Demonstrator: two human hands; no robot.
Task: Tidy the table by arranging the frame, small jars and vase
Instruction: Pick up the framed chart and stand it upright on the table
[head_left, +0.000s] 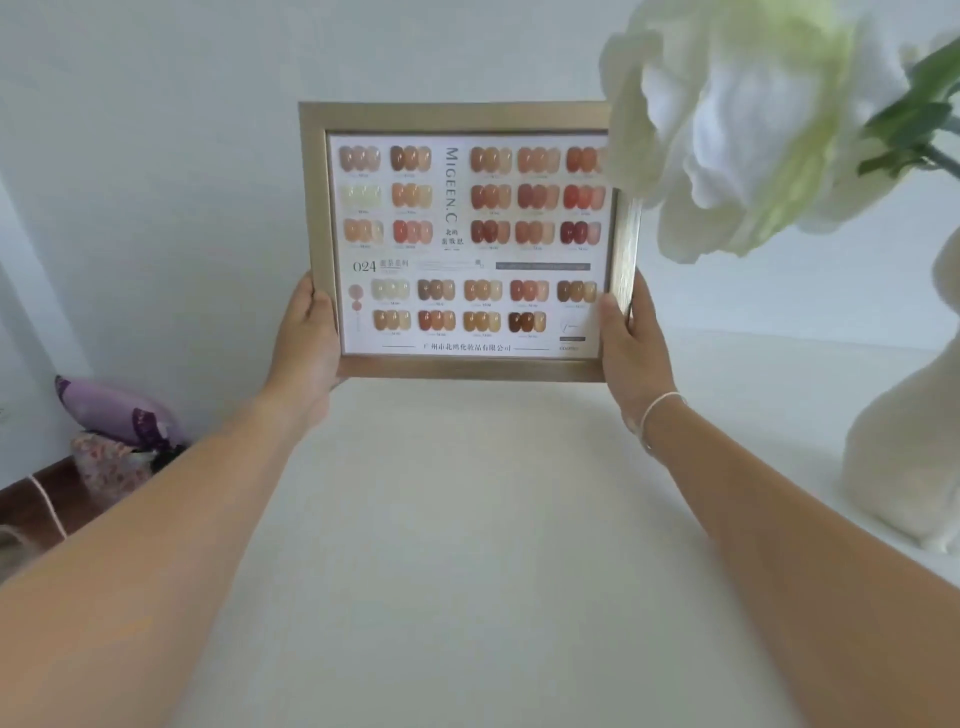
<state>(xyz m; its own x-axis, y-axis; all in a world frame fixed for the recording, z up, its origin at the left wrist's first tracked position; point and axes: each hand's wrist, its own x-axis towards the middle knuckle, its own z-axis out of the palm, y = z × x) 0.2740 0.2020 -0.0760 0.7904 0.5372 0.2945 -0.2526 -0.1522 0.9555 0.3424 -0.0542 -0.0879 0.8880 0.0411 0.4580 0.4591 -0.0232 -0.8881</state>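
The left hand (306, 338) has its fingers clamped on the lower left edge of the frame (462, 117), held upright above the white table (467, 519). Its chart reads "MIGEEN.C" and "024". The right hand (631, 343) grips the lower right edge; the white vase (904, 441) stands rightmost.

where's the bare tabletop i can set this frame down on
The white tabletop is bare between your two forearms, from under the frame back to the wall. It is crowded on the right: the white vase stands there, its flower overlapping the frame's top right corner. Left hand and right hand grip the frame's sides.
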